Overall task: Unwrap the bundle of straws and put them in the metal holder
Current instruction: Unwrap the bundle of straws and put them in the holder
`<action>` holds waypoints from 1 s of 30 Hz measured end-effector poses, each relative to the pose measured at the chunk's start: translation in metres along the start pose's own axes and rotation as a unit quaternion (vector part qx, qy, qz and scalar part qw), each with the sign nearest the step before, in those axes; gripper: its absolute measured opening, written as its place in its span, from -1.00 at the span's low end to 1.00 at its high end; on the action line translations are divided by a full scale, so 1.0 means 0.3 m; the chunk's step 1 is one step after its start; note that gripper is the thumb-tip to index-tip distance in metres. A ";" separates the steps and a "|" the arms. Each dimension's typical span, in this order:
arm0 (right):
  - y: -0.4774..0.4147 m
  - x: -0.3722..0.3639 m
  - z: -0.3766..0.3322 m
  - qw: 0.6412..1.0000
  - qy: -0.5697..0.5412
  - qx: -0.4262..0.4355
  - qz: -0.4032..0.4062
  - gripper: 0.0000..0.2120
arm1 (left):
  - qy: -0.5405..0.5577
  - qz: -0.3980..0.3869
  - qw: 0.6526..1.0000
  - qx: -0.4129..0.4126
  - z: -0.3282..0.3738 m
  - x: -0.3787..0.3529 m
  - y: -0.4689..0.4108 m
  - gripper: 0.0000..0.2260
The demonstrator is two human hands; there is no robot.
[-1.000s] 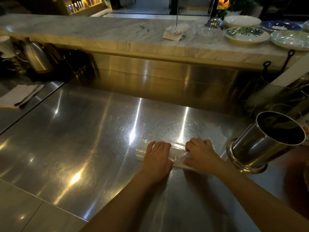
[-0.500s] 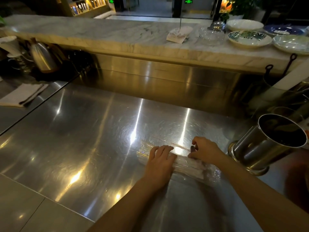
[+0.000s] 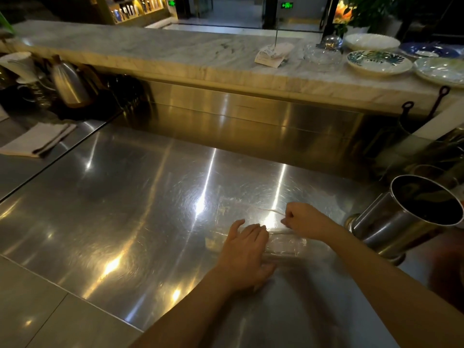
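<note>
Stainless steel counter fills most of the frame, strong glare streaks across it. Straw bundle lies flat on the counter, lower centre-right, wrapped in clear plastic film; individual straws can't be made out through the wrap and reflections.

Left hand rests palm-down on the left part of the bundle, fingers extended and spread flat, pressing rather than gripping.

Right hand sits just above and right of the left, fingers curled in, thumb and forefinger pinched on a thin strand of film that runs up-left from the pinch. Film looks partly spread out on the counter above the bundle, edges hard to trace against the glare.

Metal holder is at the right edge of the frame, near the right forearm, apart from the bundle. Cylinder appears tilted toward the camera (wide-angle lens may add to that), flared base on the counter, inside dark, contents not readable.

Upper part of frame: marble ledge with patterned plates at upper right and a paper slip near centre. Metal jug at upper left, folded cloth on the left side counter.
</note>
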State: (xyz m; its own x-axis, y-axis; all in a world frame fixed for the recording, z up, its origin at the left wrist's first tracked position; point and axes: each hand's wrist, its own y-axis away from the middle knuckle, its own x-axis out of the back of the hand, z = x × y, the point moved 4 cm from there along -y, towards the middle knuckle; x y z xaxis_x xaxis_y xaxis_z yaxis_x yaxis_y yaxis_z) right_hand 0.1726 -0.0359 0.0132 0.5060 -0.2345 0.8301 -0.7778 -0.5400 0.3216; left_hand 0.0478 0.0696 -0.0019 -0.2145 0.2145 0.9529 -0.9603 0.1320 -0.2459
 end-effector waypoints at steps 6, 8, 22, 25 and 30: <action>-0.011 0.066 0.014 0.996 -0.047 0.045 0.065 -0.88 | -0.002 0.016 1.000 0.022 0.026 0.025 -0.006 -0.68; -0.015 0.073 0.023 0.996 -0.059 0.032 0.059 -0.81 | 0.017 0.010 1.000 0.007 0.030 0.018 0.003 -0.70; 0.076 0.238 -0.081 0.993 -0.025 0.094 0.069 -0.82 | 0.027 0.035 0.999 0.005 0.062 0.035 0.021 -0.69; 0.096 0.290 -0.100 0.991 -0.033 0.095 0.087 -0.88 | 0.037 0.028 0.999 -0.011 0.058 0.003 0.045 -0.83; 0.111 0.320 -0.110 0.989 -0.060 0.087 0.103 -0.87 | 0.014 0.051 0.998 0.015 0.061 -0.013 0.063 -0.67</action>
State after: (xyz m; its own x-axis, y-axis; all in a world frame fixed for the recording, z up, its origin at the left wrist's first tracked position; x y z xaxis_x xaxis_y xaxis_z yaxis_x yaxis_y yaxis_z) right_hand 0.1829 -0.0497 0.1186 0.3934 -0.4428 0.8057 -0.7978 -0.5999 0.0598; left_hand 0.0271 0.0535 -0.0070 -0.3069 0.2524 0.9177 -0.9388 0.0784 -0.3355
